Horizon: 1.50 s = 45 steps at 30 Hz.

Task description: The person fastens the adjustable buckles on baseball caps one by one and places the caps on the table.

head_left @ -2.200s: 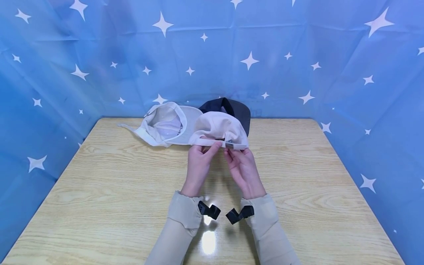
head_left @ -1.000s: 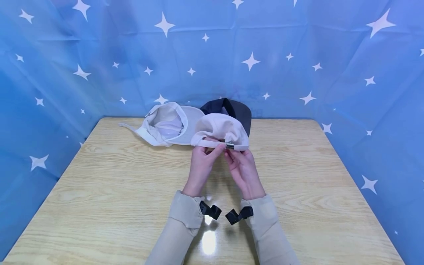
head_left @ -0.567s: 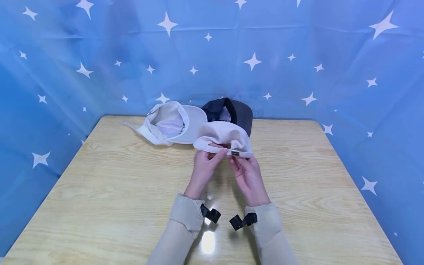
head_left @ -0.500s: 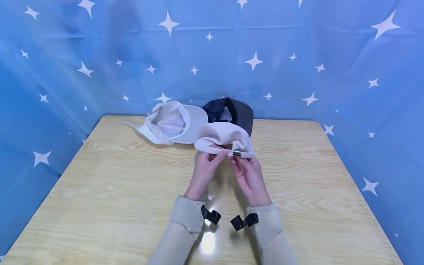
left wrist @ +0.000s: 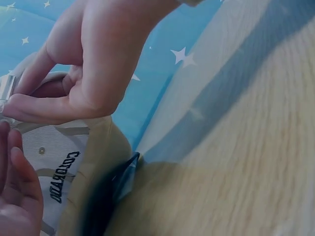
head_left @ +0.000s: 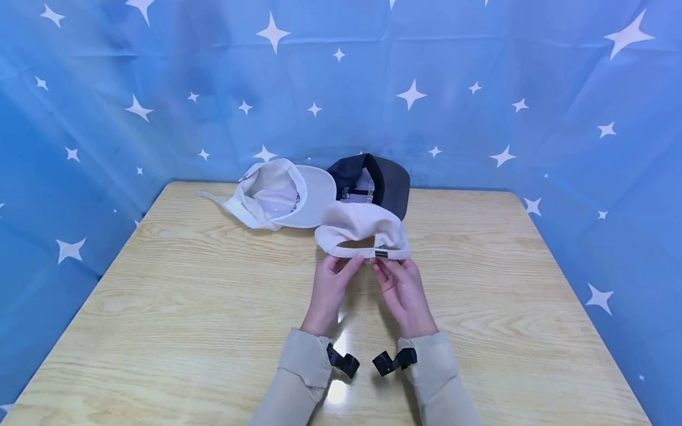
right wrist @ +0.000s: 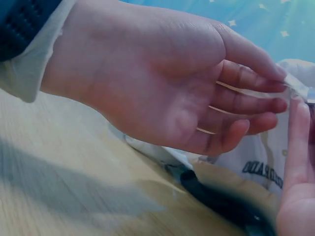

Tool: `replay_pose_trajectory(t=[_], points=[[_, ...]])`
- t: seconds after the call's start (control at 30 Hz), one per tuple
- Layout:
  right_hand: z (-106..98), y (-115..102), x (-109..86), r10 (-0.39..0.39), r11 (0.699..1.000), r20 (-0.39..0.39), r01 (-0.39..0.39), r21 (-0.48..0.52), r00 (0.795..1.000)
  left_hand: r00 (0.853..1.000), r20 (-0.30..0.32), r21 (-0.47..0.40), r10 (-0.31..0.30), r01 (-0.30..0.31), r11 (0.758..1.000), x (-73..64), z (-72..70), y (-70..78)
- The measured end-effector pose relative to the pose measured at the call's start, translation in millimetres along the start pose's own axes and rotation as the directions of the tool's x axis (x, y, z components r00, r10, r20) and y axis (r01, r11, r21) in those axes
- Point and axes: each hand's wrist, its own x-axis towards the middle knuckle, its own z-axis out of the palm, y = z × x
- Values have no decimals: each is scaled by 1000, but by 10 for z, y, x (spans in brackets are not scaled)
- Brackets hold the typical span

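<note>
An off-white baseball cap [head_left: 362, 219] is held up with its back strap [head_left: 348, 252] and metal buckle [head_left: 381, 252] facing me. My left hand [head_left: 329, 293] pinches the strap between thumb and fingers, just left of the buckle. On the other side, my right hand [head_left: 406, 296] pinches the band near the buckle with thumb and index finger, its other fingers loosely bent. Inside the cap, dark lettering [left wrist: 65, 177] shows in the left wrist view. In the right wrist view, the right hand [right wrist: 162, 78] reaches the strap's edge, with the left fingertips close by.
A white cap [head_left: 272, 198] lies on its side at the back left, its loose strap pointing left. Behind the held cap is a dark cap [head_left: 391, 183] with a grey brim. The wooden table [head_left: 160, 307] ends at a blue star-patterned cloth [head_left: 453, 47].
Both hands have drawn the held cap down toward me, uncovering more of the dark cap. The strap's end has slid through the buckle, and the opening above the strap shows more.
</note>
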Motion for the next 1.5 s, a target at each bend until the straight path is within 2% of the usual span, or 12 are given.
replay_pose_trajectory(t=[0.17, 0.37, 0.67, 0.9, 1.13, 1.23, 1.37, 1.5], points=[[-34, 32, -18, -10, 1000, 13, 10, 5, 1000, 1000, 2, -68, -1, 1, 998, 12, -15, -181], [-66, 60, -33, -1, 999, 53, -2, 54, 999, 1000, -11, -125, 25, -26, 992, -22, -5, -237], [-53, 83, -32, -10, 1000, 47, 8, 27, 999, 999, -40, -113, 5, -9, 994, -46, 3, -205], [-53, 78, -15, -5, 998, 87, -1, 69, 996, 998, -60, -88, -18, 13, 996, -31, 9, -192], [-14, 85, 0, -12, 1000, 76, 11, 13, 997, 996, -85, -85, -13, 6, 996, -59, 59, -29], [-6, 88, -1, 1, 1000, 77, -3, 29, 997, 996, -86, -64, -10, 5, 998, -86, 81, 42], [-4, 92, -5, 5, 999, 82, -9, 51, 997, 997, -82, -53, -10, 5, 999, -97, 86, 54], [0, 99, -1, 6, 999, 83, -9, 32, 996, 997, -80, -58, -2, -3, 998, -93, 91, 51]])
